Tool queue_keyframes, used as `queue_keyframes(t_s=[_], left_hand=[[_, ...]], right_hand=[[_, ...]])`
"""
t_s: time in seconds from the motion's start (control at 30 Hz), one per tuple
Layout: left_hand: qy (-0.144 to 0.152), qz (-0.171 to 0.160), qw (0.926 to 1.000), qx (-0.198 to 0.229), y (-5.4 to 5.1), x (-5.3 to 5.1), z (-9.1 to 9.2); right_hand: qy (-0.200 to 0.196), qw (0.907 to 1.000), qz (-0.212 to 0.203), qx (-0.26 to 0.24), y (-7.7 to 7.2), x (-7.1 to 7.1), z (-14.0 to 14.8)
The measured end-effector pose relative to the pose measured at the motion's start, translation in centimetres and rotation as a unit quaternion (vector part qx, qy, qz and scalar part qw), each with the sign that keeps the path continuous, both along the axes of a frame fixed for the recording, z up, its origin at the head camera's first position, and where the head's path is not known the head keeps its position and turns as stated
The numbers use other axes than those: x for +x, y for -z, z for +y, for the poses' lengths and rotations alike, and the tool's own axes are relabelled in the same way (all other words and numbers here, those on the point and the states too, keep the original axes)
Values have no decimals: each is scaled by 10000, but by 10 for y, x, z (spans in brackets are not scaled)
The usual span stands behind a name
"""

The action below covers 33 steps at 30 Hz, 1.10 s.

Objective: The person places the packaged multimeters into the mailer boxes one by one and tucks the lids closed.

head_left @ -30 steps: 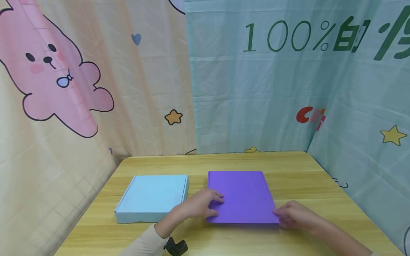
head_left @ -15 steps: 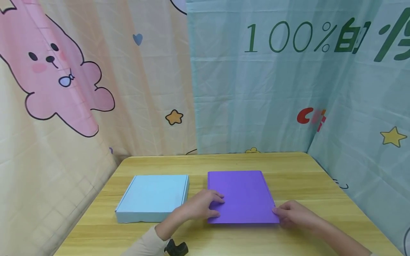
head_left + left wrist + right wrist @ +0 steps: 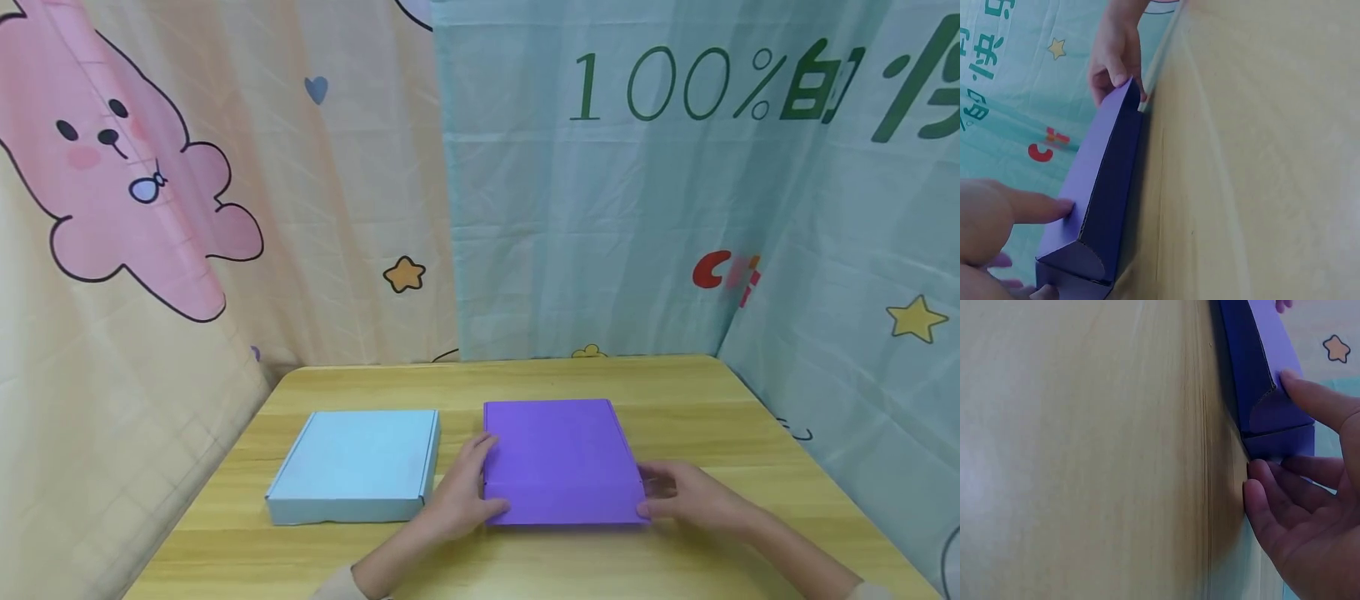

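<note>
A flat purple cardboard box [image 3: 558, 458] lies right of the middle of the table, its lid over the top. The lid's front flap [image 3: 1088, 169] bends down along a crease, and its free edge stands apart from the front wall, leaving a dark gap. My left hand [image 3: 459, 492] holds the near left corner, thumb on the flap and fingers along the left side. At the near right corner my right hand [image 3: 1329, 512] has its thumb on the flap and its fingers bent by the side wall. The inside of the box is hidden.
A light blue cardboard box [image 3: 360, 454] lies closed to the left, close to my left hand. The wooden table [image 3: 675, 400] is bordered by printed curtains [image 3: 570, 208] behind and at both sides.
My left hand has slid from the lid's top to the left side. The front flap now bends downward. My right hand has shifted its fingers along the right side of the box.
</note>
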<state>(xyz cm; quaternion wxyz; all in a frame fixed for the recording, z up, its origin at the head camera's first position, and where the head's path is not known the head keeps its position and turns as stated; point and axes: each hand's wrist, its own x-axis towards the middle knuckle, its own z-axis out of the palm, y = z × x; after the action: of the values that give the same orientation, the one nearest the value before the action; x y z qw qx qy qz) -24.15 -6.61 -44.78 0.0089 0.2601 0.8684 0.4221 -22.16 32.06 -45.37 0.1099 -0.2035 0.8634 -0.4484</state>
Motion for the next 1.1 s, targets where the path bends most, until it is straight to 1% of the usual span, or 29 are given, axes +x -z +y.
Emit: queue_keyframes(t_s=[0.03, 0.1, 0.13, 0.2, 0.23, 0.3, 0.37, 0.47, 0.63, 0.77, 0.87, 1.0, 1.03, 1.1], left_hand=[[-23, -228, 9994, 269, 0, 1, 0], [-64, -764, 9936, 825, 1, 2, -1], [-77, -1052, 9884, 1096, 1, 2, -2], [-53, -1566, 9746, 1600, 1, 2, -4], [-26, -1765, 9680, 1785, 2, 2, -6], [28, -2059, 9579, 1998, 3, 1, -7], [85, -2226, 9514, 2125, 4, 0, -8], [93, -2321, 9468, 2227, 5, -1, -9], [47, -2353, 9428, 2361, 10, -1, -9], [-33, -2331, 9403, 2480, 15, -1, -10], [-80, -2260, 9410, 2517, 16, -2, -11], [-137, -2160, 9450, 2453, 18, -4, -10], [-166, -2146, 9461, 2418, 19, -4, -10], [-275, -2065, 9513, 2274, 19, -5, -9]], right_hand=[[-12, 10000, -15, 6, 0, -1, 0], [-22, 10000, -47, -15, 0, -2, 1], [-38, 10000, -26, 15, -1, -3, 2], [-95, 9999, 17, 66, -1, -4, 4], [-141, 9999, 48, 73, -1, -5, 5], [-261, 9995, 119, 105, -1, -7, 7], [-338, 9993, 136, 129, -1, -9, 8], [-426, 9990, 114, 20, -1, -10, 10], [-598, 9972, 63, -454, 4, -12, 10], [-682, 9955, 97, -652, 9, -13, 9], [-675, 9949, 33, -750, 10, -14, 8], [-611, 9945, -130, -841, 9, -13, 4], [-578, 9949, -131, -821, 9, -13, 4], [-481, 9962, -46, -722, 8, -13, 3]])
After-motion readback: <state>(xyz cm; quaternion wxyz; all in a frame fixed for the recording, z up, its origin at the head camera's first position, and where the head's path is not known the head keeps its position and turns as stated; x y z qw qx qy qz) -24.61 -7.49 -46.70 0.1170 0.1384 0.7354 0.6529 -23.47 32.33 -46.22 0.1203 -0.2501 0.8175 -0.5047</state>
